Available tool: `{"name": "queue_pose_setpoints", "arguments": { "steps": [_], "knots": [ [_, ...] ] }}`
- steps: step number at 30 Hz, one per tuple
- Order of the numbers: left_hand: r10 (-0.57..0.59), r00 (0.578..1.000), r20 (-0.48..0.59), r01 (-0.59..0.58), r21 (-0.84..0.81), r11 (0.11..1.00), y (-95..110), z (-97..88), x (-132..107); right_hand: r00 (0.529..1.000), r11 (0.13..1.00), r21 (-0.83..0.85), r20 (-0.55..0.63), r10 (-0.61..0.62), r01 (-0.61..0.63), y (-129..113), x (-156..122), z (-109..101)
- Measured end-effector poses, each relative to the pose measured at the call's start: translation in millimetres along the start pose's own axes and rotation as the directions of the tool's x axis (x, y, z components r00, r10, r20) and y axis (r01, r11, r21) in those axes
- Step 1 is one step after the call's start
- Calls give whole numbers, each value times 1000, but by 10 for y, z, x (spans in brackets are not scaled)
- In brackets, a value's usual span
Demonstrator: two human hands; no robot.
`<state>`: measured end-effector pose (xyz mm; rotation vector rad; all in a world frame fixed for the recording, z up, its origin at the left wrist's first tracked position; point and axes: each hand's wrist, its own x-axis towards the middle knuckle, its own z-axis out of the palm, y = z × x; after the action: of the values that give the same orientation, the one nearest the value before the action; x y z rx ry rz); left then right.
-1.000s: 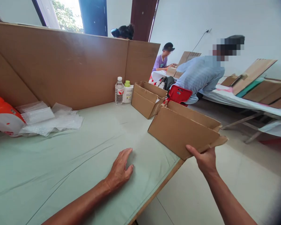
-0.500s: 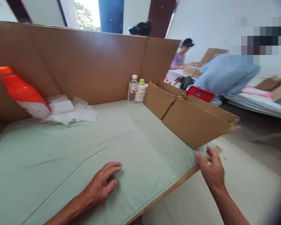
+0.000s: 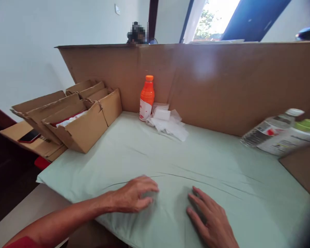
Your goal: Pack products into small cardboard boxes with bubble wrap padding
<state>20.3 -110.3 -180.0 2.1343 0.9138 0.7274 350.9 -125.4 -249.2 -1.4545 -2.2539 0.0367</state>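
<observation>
My left hand hovers low over or rests on the pale green cloth, fingers apart and a little curled, holding nothing. To its right, my right hand is also open, with fingers spread near the cloth and nothing in them. Whether the fingertips touch the cloth I cannot tell. Beyond both hands, a pile of clear plastic bags with a small white block-like piece on it lies beside an upright orange bottle.
Cardboard boxes line the left edge, one holding white and red items. A phone lies on a cardboard flap. A tall cardboard panel closes the back. At right stand a clear bottle and a white green-capped bottle. A person is behind the panel.
The view has swung left, bringing the left-hand boxes into sight. My right hand has left the table's right edge and is now over the cloth near my left hand. Both remain open.
</observation>
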Motion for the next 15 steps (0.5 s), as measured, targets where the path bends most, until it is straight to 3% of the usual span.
{"name": "queue_pose_setpoints", "arguments": {
  "steps": [2, 4, 6, 8, 11, 15],
  "knots": [
    [3, 968, -249, 54, 222, 974, -130, -459, -109, 996, 997, -15, 39, -75, 75, -189, 160, 140],
    [61, 863, -502, 203, 455, 867, -232, -970, -215, 993, 992, -35, 16, -121, 121, -286, 229, 235],
    [129, 759, -638, 381, 596, 707, -288, -1453, -311, 989, 988, -44, -17, -150, 149, -301, 244, 285],
    [123, 701, -703, 544, 638, 544, -312, -1839, -382, 987, 987, -40, -27, -158, 157, -280, 237, 298],
    [14, 662, -750, 695, 620, 365, -344, -2183, -420, 988, 988, -35, -26, -149, 148, -270, 225, 278],
    [-159, 598, -786, 787, 539, 300, -395, -2310, -387, 986, 987, -53, -53, -157, 154, -310, 226, 253]
  ]
}}
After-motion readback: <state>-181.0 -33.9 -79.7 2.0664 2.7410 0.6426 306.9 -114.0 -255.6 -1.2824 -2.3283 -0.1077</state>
